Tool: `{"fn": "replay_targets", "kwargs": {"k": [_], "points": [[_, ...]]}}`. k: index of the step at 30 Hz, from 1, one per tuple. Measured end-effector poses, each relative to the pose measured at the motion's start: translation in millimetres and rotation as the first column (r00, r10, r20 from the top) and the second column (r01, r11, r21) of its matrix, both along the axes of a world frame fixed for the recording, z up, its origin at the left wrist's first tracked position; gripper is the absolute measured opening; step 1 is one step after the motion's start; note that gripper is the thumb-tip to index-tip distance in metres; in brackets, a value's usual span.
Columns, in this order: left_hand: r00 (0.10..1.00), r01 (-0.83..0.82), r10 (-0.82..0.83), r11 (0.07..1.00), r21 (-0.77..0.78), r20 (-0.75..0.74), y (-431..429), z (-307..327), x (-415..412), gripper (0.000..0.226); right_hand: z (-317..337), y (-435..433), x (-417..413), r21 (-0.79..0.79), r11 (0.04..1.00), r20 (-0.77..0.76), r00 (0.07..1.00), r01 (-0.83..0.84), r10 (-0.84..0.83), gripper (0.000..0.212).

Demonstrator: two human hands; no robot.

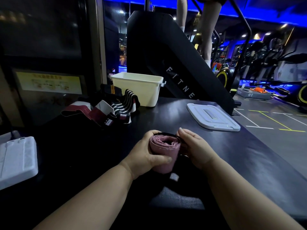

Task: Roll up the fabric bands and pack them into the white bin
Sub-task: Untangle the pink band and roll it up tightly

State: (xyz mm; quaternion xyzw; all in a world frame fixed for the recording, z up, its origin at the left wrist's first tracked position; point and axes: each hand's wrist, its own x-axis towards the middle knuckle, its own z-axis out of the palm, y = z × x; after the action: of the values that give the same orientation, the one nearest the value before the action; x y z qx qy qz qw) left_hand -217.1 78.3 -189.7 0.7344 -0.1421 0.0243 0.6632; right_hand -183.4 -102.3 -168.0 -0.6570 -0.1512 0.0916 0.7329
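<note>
Both my bare forearms point(93, 196) reach in from below and converge at the middle. My left hand point(146, 151) wraps the rolled band point(164, 146), thumb laid across its near face, fingers point(150, 132) curled over the far side. My right hand point(195, 146) cups the roll's other side, fingers curled in against it, thumb up at the top edge.

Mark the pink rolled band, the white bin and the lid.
pink rolled band point(166, 151), head view, pink side of the roll
white bin point(141, 92), head view, front wall
lid point(213, 117), head view, flat top
</note>
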Motion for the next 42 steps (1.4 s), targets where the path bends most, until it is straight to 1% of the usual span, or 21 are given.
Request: {"fn": "replay_targets", "kwargs": {"k": [2, 3, 4, 6, 7, 9, 12, 15, 18, 21, 24, 25, 28, 31, 33, 37, 40, 42], "points": [[1.000, -0.013, 0.013, 1.000, -0.008, 0.008, 0, -1, 2, 0.078, 2, 2, -3, -0.033, 0.999, 0.008, 1.000, -0.003, 0.004, 0.059], [1.000, -0.024, 0.024, 1.000, -0.013, 0.013, 0, -1, 2, 0.076, 2, 0, -3, -0.034, 0.999, 0.012, 1.000, -0.020, 0.020, 0.067], [0.999, -0.044, 0.045, 0.999, -0.023, 0.018, 1, -2, 3, 0.074, 1, 0, -4, -0.028, 0.998, 0.025, 0.998, -0.049, 0.049, 0.064], [0.995, -0.091, 0.092, 0.994, -0.059, 0.025, 2, -2, 4, 0.074, -2, -2, -4, -0.032, 0.994, 0.077, 0.992, -0.102, 0.104, 0.041], [0.994, -0.108, 0.110, 0.991, -0.074, 0.027, 2, -2, 4, 0.075, -2, -2, -5, -0.035, 0.994, 0.087, 0.990, -0.107, 0.109, 0.033], [0.990, -0.141, 0.143, 0.986, -0.091, 0.021, 1, -1, 4, 0.076, -3, 0, -6, -0.044, 0.992, 0.094, 0.988, -0.116, 0.120, 0.025], [0.990, -0.141, 0.142, 0.984, -0.106, 0.004, 1, 0, 3, 0.077, -3, 3, -8, -0.109, 0.991, 0.165, 0.981, -0.083, 0.100, 0.027], [0.998, -0.045, 0.041, 0.994, -0.102, -0.044, 4, 3, 2, 0.076, -5, 2, -7, -0.154, 0.988, 0.243, 0.969, -0.001, 0.039, 0.025], [0.992, 0.056, -0.079, 0.975, -0.216, -0.102, 8, 5, 1, 0.065, -6, -2, -6, -0.173, 0.984, 0.268, 0.963, 0.036, 0.012, 0.024], [0.993, 0.046, -0.070, 0.973, -0.227, -0.097, 10, 5, 1, 0.062, -6, -5, -6, -0.237, 0.969, 0.330, 0.944, 0.074, 0.008, 0.021], [0.999, -0.019, 0.012, 0.985, -0.170, -0.041, 7, 4, 0, 0.050, -7, -5, -4, -0.260, 0.955, 0.434, 0.901, 0.142, -0.016, 0.018], [0.999, -0.041, 0.038, 0.987, -0.153, -0.023, 5, 4, 0, 0.050, -8, -4, -3, -0.258, 0.952, 0.467, 0.884, 0.165, -0.026, 0.018], [0.991, -0.131, 0.132, 0.987, -0.096, 0.004, 3, 3, 0, 0.064, -10, -2, -1, -0.220, 0.956, 0.518, 0.854, 0.194, -0.054, 0.015], [0.977, -0.211, 0.211, 0.977, -0.044, 0.014, 5, 0, 1, 0.063, -11, -1, -3, -0.222, 0.952, 0.553, 0.832, 0.210, -0.054, 0.011], [0.967, -0.255, 0.255, 0.967, -0.011, 0.016, 4, -1, 1, 0.057, -10, 0, -5, -0.248, 0.934, 0.622, 0.781, 0.257, -0.050, 0.010], [0.944, -0.329, 0.325, 0.941, 0.082, 0.066, -2, 1, -2, 0.049, -5, 0, -6, -0.284, 0.887, 0.744, 0.667, 0.365, -0.036, 0.011], [0.932, -0.362, 0.359, 0.931, 0.056, 0.050, -3, 3, -3, 0.048, -7, 0, -6, -0.332, 0.808, 0.833, 0.554, 0.487, 0.008, 0.027], [0.923, -0.384, 0.383, 0.922, 0.036, 0.046, -2, 3, -2, 0.047, -7, 1, -6, -0.355, 0.786, 0.844, 0.536, 0.506, 0.036, 0.031]]}}
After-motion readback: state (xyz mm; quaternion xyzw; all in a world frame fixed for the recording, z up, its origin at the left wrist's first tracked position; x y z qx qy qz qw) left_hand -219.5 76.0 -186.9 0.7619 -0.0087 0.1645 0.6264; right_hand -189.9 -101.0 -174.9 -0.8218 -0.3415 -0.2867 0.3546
